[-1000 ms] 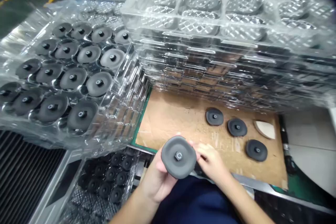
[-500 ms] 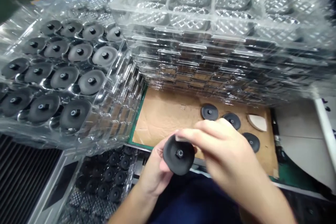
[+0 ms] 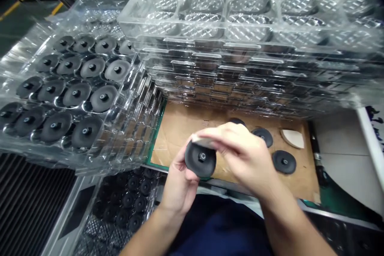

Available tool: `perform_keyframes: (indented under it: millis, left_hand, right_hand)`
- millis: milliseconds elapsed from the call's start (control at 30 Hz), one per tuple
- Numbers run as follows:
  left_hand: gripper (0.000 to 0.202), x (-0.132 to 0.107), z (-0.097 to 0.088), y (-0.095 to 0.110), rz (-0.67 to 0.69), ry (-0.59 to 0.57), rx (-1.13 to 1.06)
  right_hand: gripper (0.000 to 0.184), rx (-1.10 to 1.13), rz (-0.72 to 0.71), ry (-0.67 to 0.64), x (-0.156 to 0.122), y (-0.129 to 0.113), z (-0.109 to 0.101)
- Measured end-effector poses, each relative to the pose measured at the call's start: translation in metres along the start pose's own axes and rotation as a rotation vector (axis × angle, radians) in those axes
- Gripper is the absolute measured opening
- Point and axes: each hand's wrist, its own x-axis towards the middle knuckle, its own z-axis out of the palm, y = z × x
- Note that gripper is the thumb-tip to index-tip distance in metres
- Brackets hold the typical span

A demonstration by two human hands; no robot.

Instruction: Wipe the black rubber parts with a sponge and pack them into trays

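Most of the pad (image 3: 200,141) is being hidden by the fingers of the right hand (image 3: 246,152), so its full shape and its contact with the held disc (image 3: 199,166) cannot be told. The far disc (image 3: 237,121) is being largely covered by that hand, and the middle disc (image 3: 264,136) is being slightly overlapped; the near disc (image 3: 284,162) and spare pad (image 3: 292,139) are being left in plain view on the cardboard (image 3: 178,128). The held disc is being gripped by the left hand (image 3: 178,186), stud outward, the thumb being pressed at its near rim. The right hand is being held back upward, its fingers narrowed on the pad over the disc's far rim. Four rows of tray discs (image 3: 99,102) are being carried in the left tray (image 3: 66,141), which is being cut off at the left. Smaller dark parts (image 3: 128,200) are being held in the lower tray (image 3: 93,227). Patterned cups are being shown atop the rear stack (image 3: 228,62), cropped above.
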Motion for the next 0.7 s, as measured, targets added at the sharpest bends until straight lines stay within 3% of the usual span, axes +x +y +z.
perform_keyframes:
  millis: [100, 200, 267, 333, 433, 500, 567, 600, 700]
  left_hand:
    - [0.064, 0.001, -0.001, 0.003, 0.054, 0.015, -0.013]
    - [0.058, 0.000, 0.001, 0.005, 0.042, -0.041, -0.046]
    - [0.056, 0.000, 0.005, 0.005, 0.025, -0.062, -0.053]
    - [0.056, 0.000, 0.009, 0.004, 0.017, -0.064, -0.046]
    - [0.059, -0.001, 0.014, -0.002, 0.005, -0.063, -0.021]
    - [0.057, -0.001, 0.015, -0.006, 0.001, -0.065, 0.001]
    - [0.054, -0.002, 0.013, -0.008, -0.008, -0.082, 0.009]
    - [0.052, -0.002, 0.012, -0.009, -0.017, -0.087, 0.013]
    - [0.052, -0.003, 0.009, -0.009, -0.037, -0.044, 0.042]
  right_hand:
    - [0.024, -0.057, 0.271, -0.039, -0.026, 0.039, 0.014]
    - [0.022, -0.043, 0.313, -0.136, -0.061, 0.067, 0.035]
    - [0.019, -0.025, 0.336, -0.138, -0.075, 0.073, 0.041]
    - [0.019, -0.021, 0.385, -0.087, -0.073, 0.066, 0.033]
    - [0.024, -0.026, 0.422, 0.128, -0.052, 0.033, 0.006]
    - [0.025, -0.019, 0.286, 0.276, -0.036, 0.006, -0.010]
    - [0.025, 0.000, 0.084, 0.203, -0.026, -0.014, -0.018]
    - [0.024, 0.020, 0.020, 0.106, -0.024, -0.020, -0.019]
    - [0.021, 0.085, 0.025, -0.175, -0.022, -0.023, -0.018]
